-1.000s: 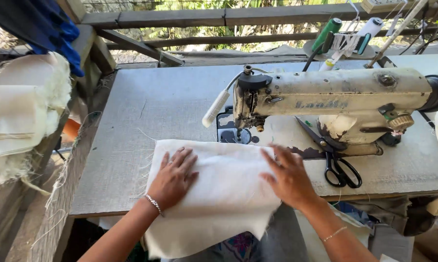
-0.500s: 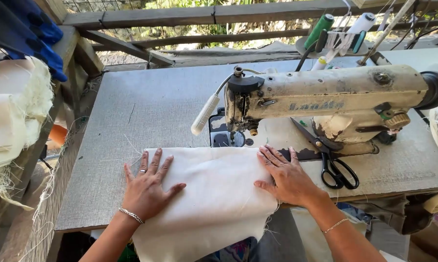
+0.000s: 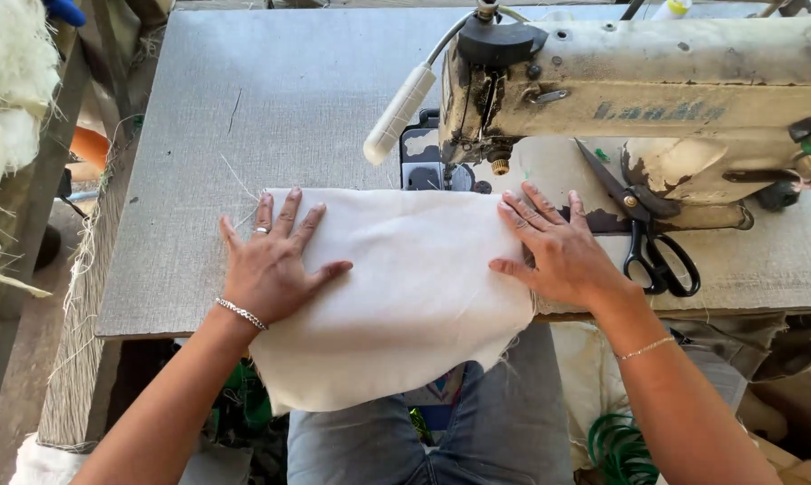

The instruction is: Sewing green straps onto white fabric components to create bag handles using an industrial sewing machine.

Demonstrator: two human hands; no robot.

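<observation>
Flat on the grey work table [image 3: 199, 135], a piece of cream cloth [image 3: 405, 287] lies just in front of the sewing machine [image 3: 639, 99], its near edge hanging over the table's rim above the person's lap. Both hands press on it with fingers spread wide, gripping nothing: the left hand [image 3: 270, 265] on the cloth's left edge, the right hand [image 3: 558, 256] on its right edge. Black-handled scissors [image 3: 648, 233] lie just beside the right hand, under the machine's arm.

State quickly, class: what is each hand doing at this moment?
Left hand: open, fingers spread, pressed flat on the cream woven cloth piece.
Right hand: open, flat on the same cloth's right edge.
</observation>
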